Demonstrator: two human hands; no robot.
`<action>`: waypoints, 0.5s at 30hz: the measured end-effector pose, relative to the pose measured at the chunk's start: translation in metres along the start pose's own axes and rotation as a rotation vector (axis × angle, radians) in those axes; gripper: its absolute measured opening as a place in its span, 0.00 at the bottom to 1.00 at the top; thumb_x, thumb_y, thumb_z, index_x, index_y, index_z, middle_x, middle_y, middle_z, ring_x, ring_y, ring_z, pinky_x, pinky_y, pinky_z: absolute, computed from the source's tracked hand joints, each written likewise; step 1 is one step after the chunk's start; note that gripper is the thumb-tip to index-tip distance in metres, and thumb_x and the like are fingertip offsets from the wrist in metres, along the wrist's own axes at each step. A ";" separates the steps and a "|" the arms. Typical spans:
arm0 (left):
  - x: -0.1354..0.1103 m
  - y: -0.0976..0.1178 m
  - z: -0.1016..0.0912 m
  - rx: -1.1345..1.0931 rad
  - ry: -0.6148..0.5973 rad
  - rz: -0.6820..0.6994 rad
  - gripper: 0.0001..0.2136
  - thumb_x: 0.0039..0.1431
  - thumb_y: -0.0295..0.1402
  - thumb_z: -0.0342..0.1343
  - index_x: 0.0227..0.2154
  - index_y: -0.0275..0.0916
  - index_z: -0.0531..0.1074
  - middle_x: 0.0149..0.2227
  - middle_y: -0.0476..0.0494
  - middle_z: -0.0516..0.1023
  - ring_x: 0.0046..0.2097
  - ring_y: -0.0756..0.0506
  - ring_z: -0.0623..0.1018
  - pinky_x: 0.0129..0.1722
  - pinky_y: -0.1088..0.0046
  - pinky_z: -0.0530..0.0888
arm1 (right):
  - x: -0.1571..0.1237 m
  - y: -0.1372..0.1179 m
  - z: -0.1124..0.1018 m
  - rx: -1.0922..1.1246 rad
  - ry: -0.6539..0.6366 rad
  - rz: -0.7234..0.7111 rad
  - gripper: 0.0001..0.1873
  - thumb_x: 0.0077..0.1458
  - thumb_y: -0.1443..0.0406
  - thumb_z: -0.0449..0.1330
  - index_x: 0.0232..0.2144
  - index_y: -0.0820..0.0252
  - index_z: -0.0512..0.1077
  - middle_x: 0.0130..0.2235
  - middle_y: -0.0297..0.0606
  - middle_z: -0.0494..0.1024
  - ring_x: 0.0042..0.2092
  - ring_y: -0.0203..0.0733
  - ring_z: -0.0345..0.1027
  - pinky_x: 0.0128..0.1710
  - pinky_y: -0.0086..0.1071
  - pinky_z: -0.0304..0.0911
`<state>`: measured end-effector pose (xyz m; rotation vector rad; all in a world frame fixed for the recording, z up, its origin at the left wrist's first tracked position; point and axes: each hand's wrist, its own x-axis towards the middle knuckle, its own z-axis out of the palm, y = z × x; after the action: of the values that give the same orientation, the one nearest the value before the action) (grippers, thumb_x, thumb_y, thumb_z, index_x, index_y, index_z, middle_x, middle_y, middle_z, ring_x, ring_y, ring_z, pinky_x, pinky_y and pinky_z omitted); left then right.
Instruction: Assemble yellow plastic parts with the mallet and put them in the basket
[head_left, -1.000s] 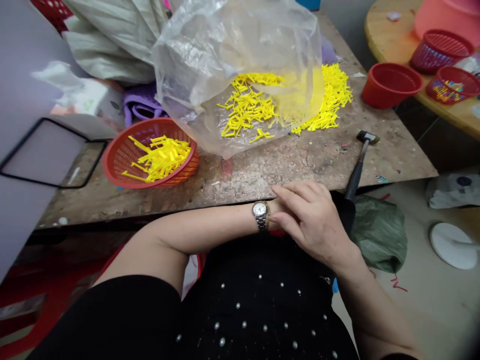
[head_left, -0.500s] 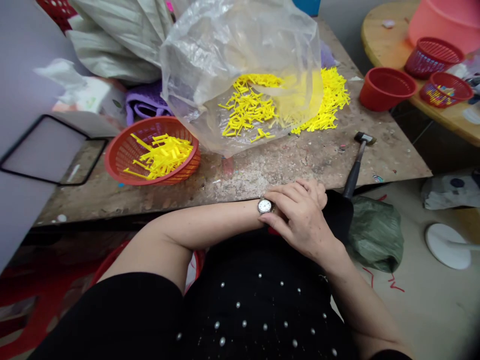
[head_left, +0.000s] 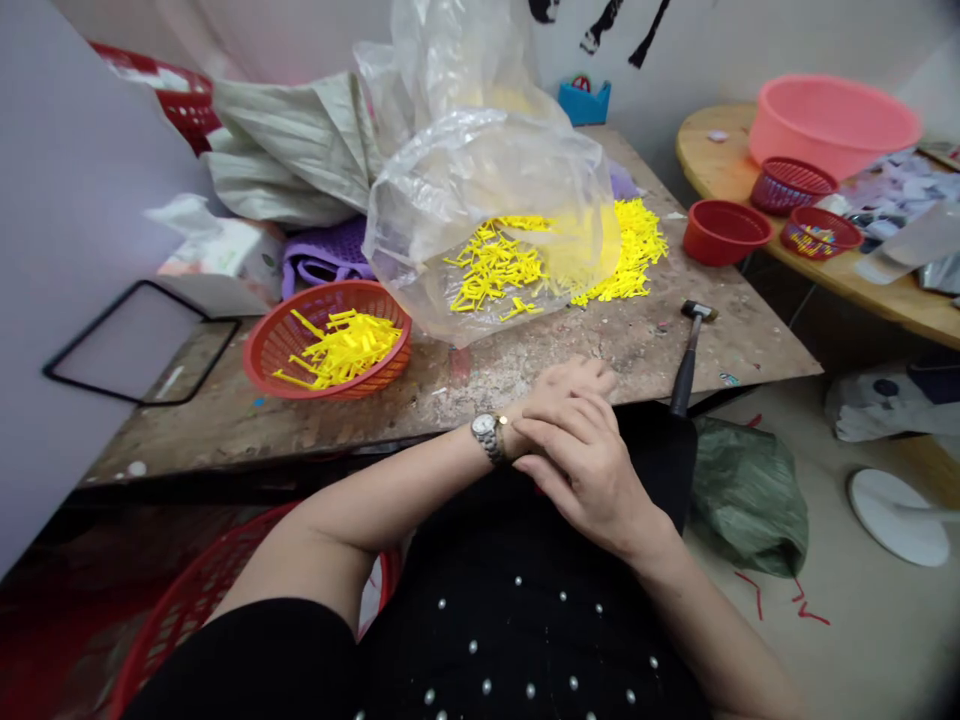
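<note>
My right hand (head_left: 589, 470) lies over my left hand (head_left: 574, 378) at the front edge of the worn table (head_left: 525, 365), its fingers stretched flat across the left wrist just beside a wristwatch (head_left: 486, 431). Only the back of my left hand shows; its fingers are covered. Neither hand visibly holds anything. Beyond them a clear plastic bag (head_left: 480, 190) lies over a spread of small yellow plastic pieces (head_left: 634, 250). An orange basket (head_left: 274, 345) to the left holds more yellow pieces (head_left: 341, 348). A black-handled hammer (head_left: 686, 355) lies at the table's right front.
A red bowl (head_left: 724, 232) sits at the table's far right corner. A round wooden table (head_left: 750, 170) at right carries a pink basin (head_left: 829, 120) and two red baskets (head_left: 791, 185). A green bag (head_left: 750, 495) lies on the floor; a red basket (head_left: 195, 600) is by my left knee.
The camera has tilted up, showing more of the wall and far table. My right hand slid slightly along the left wrist; both hands stay together at the table edge.
</note>
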<state>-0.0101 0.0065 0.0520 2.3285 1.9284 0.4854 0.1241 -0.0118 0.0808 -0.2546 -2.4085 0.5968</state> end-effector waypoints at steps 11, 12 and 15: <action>0.027 -0.131 -0.030 0.218 0.002 -0.557 0.17 0.67 0.26 0.44 0.50 0.33 0.75 0.48 0.28 0.77 0.49 0.37 0.77 0.49 0.64 0.71 | -0.029 -0.005 0.000 0.032 0.021 0.097 0.11 0.67 0.67 0.55 0.47 0.59 0.76 0.45 0.43 0.80 0.46 0.46 0.72 0.46 0.44 0.71; 0.029 -0.135 -0.028 0.214 -0.010 -0.567 0.17 0.66 0.27 0.44 0.50 0.32 0.75 0.48 0.27 0.77 0.50 0.36 0.77 0.49 0.63 0.71 | -0.032 -0.006 0.001 0.025 0.002 0.101 0.11 0.67 0.67 0.55 0.47 0.59 0.76 0.45 0.43 0.80 0.46 0.46 0.72 0.46 0.43 0.71; 0.033 -0.141 -0.018 0.203 -0.024 -0.593 0.17 0.65 0.26 0.45 0.48 0.29 0.76 0.48 0.23 0.77 0.51 0.33 0.77 0.49 0.59 0.72 | -0.039 -0.007 0.002 0.006 -0.051 0.115 0.11 0.67 0.67 0.55 0.47 0.60 0.76 0.45 0.44 0.80 0.45 0.45 0.72 0.46 0.43 0.71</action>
<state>-0.1429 0.0649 0.0393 1.6954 2.5987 0.2091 0.1529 -0.0317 0.0615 -0.3823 -2.4530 0.6693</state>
